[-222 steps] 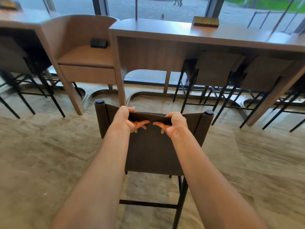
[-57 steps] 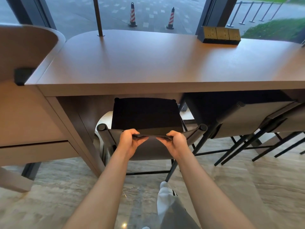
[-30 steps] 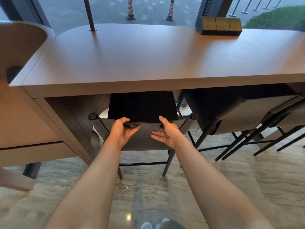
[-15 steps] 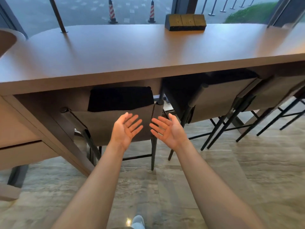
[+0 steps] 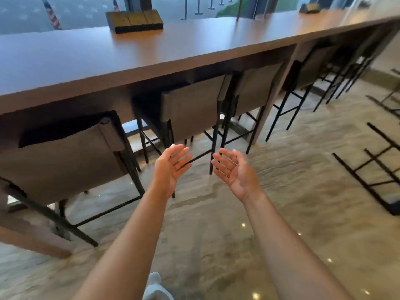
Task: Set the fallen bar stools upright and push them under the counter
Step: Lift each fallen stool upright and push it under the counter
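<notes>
Well left of the fingers (image 5: 181, 155): stool (image 5: 65, 165).

One head-worn view looks forward and down, close to the counter (image 5: 151, 55).

A black block with a yellow top (image 5: 134, 19) sits at 12 o'clock, and a second block (image 5: 310, 7) like it lies far off at 1 o'clock. Blurred red-and-white striped cones (image 5: 52, 17) stand outside at 11 o'clock. The pale veined stone floor (image 5: 216, 245) spreads from 6 to 3 o'clock, with small bright glints.
</notes>
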